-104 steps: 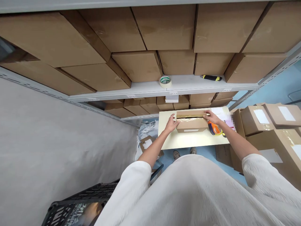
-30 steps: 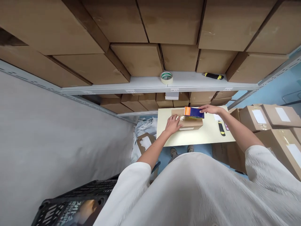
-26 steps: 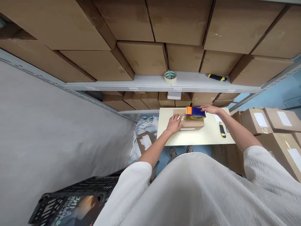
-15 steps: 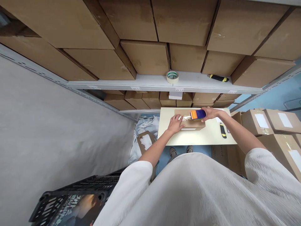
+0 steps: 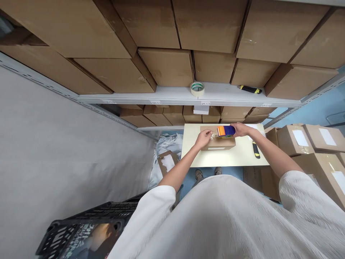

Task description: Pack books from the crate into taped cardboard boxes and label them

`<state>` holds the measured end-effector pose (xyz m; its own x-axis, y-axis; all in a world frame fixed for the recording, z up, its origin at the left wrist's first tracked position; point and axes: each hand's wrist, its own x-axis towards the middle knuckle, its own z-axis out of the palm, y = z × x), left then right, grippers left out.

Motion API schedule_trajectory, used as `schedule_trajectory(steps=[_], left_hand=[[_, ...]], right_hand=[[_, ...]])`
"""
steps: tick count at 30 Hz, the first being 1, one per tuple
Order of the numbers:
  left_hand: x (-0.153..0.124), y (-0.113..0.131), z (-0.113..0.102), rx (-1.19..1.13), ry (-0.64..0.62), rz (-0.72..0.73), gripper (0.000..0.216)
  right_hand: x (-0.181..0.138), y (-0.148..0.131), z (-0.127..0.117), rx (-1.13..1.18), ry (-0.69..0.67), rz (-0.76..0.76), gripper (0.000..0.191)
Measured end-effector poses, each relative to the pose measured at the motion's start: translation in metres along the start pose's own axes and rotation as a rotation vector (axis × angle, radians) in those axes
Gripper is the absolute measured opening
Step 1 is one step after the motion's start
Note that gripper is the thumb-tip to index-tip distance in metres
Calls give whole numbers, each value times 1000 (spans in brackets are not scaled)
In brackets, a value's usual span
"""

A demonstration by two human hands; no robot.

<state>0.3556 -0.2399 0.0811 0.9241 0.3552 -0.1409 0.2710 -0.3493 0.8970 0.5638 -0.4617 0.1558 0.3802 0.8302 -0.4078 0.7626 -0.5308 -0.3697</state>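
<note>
A small brown cardboard box (image 5: 222,144) lies on the cream tabletop (image 5: 229,158), with a white label on its near side. Over its top, my right hand (image 5: 239,129) grips a blue and orange tape dispenser (image 5: 226,131). Shiny clear packing tape (image 5: 214,135) shows between the dispenser and my left hand (image 5: 204,139). The fingers of that hand are drawn together in a pinch at the tape, above the left part of the box.
A black and yellow utility knife (image 5: 256,150) lies right of the box. On the shelf (image 5: 172,94) ahead are a tape roll (image 5: 197,89), another knife (image 5: 250,89) and several cartons. Labelled cartons (image 5: 299,138) stack at right; a black crate (image 5: 54,235) stands lower left.
My left hand has gone from lying spread on the box to a pinch by the tape. The dispenser has tilted and shifted very slightly left in my right hand.
</note>
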Motion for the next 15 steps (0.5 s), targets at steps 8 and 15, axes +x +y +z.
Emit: schedule_trajectory(steps=[8, 15], left_hand=[[13, 21, 20, -461, -99, -240, 16], [17, 23, 16, -312, -43, -183, 10]], right_hand=[[-1, 2, 1, -5, 12, 17, 42], [-5, -4, 2, -60, 36, 40, 41]])
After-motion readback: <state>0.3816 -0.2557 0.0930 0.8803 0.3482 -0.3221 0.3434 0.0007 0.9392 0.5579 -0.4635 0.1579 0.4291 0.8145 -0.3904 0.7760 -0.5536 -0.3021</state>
